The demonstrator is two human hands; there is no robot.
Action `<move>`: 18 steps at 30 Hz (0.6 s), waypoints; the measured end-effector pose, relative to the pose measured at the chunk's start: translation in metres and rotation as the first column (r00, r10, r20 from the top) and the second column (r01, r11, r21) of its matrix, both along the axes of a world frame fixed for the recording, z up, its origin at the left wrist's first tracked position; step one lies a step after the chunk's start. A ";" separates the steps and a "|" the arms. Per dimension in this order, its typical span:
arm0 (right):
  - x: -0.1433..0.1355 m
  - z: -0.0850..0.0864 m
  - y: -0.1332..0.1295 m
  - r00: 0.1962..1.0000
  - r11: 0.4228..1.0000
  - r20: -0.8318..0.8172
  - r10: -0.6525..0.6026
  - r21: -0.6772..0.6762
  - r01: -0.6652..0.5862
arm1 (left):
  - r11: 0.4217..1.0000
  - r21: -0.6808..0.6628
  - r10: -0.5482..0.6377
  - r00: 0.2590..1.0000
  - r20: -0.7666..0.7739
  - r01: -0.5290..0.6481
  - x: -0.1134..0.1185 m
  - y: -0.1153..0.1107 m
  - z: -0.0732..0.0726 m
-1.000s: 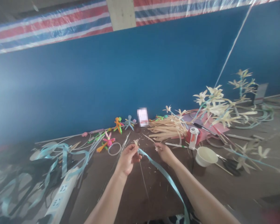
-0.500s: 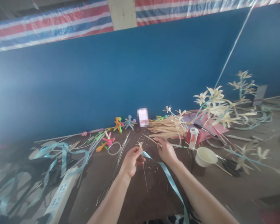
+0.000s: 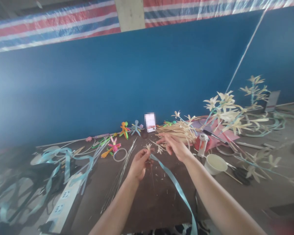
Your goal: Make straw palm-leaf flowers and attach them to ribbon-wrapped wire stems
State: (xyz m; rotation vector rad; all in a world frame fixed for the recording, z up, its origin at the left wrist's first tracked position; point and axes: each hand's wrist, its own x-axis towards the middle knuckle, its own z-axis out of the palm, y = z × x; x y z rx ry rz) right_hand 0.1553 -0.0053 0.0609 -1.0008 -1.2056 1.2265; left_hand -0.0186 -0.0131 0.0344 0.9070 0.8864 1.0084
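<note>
The left hand point(image 3: 138, 164) has its fingers pinched shut on a little straw flower point(image 3: 147, 147) with a light blue ribbon point(image 3: 176, 186) trailing off it, held just above the brown surface point(image 3: 147, 202). The right hand point(image 3: 175, 147) hovers loosely open by the straw pile point(image 3: 177, 132), holding nothing as far as one can tell.

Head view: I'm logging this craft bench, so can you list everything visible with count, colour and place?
small straw flower: one, pale tan, pinched in the left hand
ribbon: one, light blue, trailing from the left hand toward the near edge
straw strips: a pile, tan, just beyond the right hand
wires: a bundle, silver, left of the left hand
cup: one, white, right of the hands
tape ring: one, clear, left of centre
power strip: one, white, near left
table: one, brown
left hand: closed on the flower
right hand: open, above the straw
</note>
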 end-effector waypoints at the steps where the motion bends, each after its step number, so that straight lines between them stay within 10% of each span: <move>1: -0.002 -0.001 0.001 0.999 0.999 -0.015 0.032 -0.030 -0.032 | 1.000 0.010 0.003 1.000 0.020 -0.003 0.002 0.000 0.003; 10: -0.014 -0.021 0.006 0.981 0.987 -0.187 0.055 -0.136 -0.081 | 0.989 0.046 -0.144 0.980 0.135 0.139 0.015 0.011 -0.001; 18: -0.011 0.013 -0.011 0.947 0.933 -0.118 -0.299 0.173 0.317 | 0.997 -0.043 -0.066 0.997 0.045 0.068 0.003 0.021 -0.022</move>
